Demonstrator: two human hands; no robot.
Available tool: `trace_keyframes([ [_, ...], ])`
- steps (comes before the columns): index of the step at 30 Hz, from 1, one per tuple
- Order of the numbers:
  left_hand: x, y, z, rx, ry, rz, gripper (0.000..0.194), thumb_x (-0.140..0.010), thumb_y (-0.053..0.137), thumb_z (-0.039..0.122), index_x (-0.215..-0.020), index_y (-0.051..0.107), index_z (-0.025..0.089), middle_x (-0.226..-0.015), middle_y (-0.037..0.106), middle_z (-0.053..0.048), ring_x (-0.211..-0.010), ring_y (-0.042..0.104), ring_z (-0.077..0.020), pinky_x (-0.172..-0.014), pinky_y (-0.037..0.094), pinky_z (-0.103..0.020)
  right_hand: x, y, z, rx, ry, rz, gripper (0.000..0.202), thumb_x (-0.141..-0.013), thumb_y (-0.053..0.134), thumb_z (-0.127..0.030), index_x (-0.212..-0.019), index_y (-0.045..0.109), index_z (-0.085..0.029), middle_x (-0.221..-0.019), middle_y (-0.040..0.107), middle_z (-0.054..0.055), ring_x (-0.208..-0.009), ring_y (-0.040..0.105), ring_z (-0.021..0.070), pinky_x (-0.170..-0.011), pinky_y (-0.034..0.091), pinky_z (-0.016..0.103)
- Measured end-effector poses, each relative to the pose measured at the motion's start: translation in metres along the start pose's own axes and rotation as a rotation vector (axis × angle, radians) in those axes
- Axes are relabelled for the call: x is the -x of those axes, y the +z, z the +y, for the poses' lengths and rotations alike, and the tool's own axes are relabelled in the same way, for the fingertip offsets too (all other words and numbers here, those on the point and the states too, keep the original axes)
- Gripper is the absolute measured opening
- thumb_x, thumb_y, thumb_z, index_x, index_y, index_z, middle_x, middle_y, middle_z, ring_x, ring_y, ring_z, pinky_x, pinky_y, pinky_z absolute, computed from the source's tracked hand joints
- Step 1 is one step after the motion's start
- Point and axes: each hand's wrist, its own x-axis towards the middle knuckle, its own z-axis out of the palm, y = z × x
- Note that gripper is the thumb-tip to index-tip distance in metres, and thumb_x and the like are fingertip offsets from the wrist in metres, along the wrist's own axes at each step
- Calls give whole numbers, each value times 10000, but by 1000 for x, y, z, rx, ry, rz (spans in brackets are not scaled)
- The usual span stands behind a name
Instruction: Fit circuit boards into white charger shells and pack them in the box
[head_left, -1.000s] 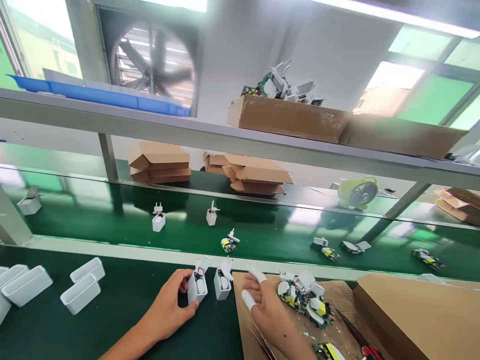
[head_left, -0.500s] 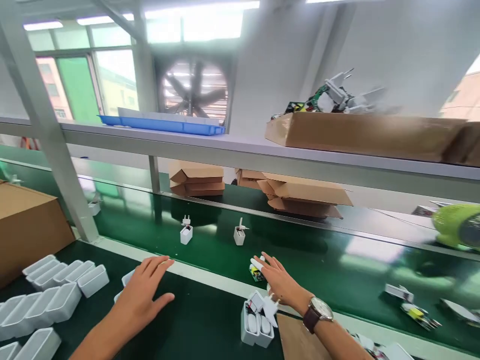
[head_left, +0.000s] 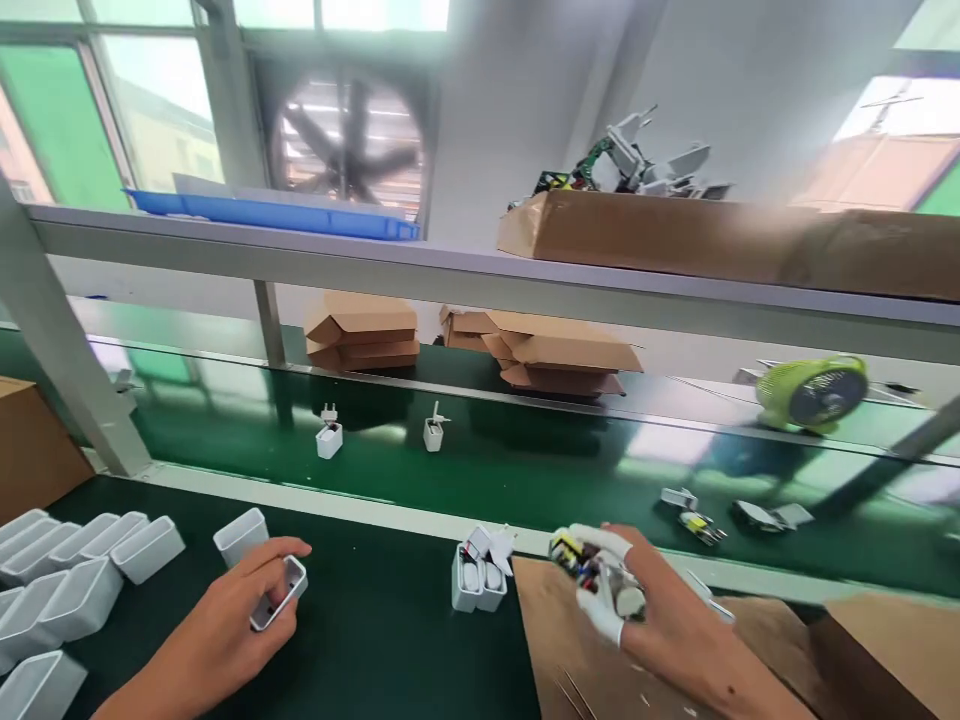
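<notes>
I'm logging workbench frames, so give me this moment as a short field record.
Left hand: gripping a white casing
Right hand: holding a circuit board assembly, slightly blurred
Between hands: two white casings with components inside, side by side
Far left: rows of open white casings
Shelf: blue tray, cardboard box heaped with electronic parts

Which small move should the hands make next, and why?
Probably bring the right hand toward the left hand, lining up the circuit board with the opening of the white case: right holds the board, left holds the case, and two filled cases stand between them.
</notes>
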Motion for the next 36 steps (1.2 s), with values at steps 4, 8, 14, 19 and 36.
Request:
trace_keyframes([
  [4, -15, 42, 65, 221, 88, -231, 176, -970, 509, 227, -797, 515, 257, -1030, 691, -42, -704, 658, -162, -581, 550, -245, 83, 26, -61, 12, -73, -357, 411, -782, 689, -227, -1189, 695, -284, -978, 728, 58, -761, 698, 252, -665, 589, 335],
  [8, -26, 81, 103, 191, 172, -307, 187, -950, 603, 289, -783, 537, 234, -1012, 671, -62, -816, 674, -208, -719, 576, -317, 120, 68, -78, 129, -77, -274, 371, -708, 814, -212, -1064, 712, -211, -1132, 730, 146, -994, 700, 374, -867, 604, 498],
  [14, -17, 88, 104, 236, 50, -412, 403, -766, 910, 418, -897, 580, 229, -1142, 643, -47, -893, 662, -227, -764, 571, -328, 123, 61, -63, -125, -95, -399, 731, -780, 759, -158, -1479, 545, -153, -1566, 536, 193, -1453, 475, 384, -1177, 453, 531],
  [19, -5, 79, 97, 431, -120, -467, 690, -735, 897, 243, -1322, 536, 281, -1380, 573, -76, -1179, 625, -284, -1021, 556, -418, 116, 69, -62, -48, -60, -485, 634, -703, 601, -30, -1329, 656, -112, -1399, 647, 202, -1320, 573, 382, -1130, 476, 547],
  [36, 9, 118, 88, 550, -33, -318, 896, -881, 647, 111, -1624, 220, 372, -1484, 560, -98, -1342, 594, -305, -1159, 494, -503, 73, 83, -66, -515, -163, -72, 614, -925, 584, -113, -1497, 458, -295, -1385, 628, 126, -1106, 732, 225, -926, 643, 334],
])
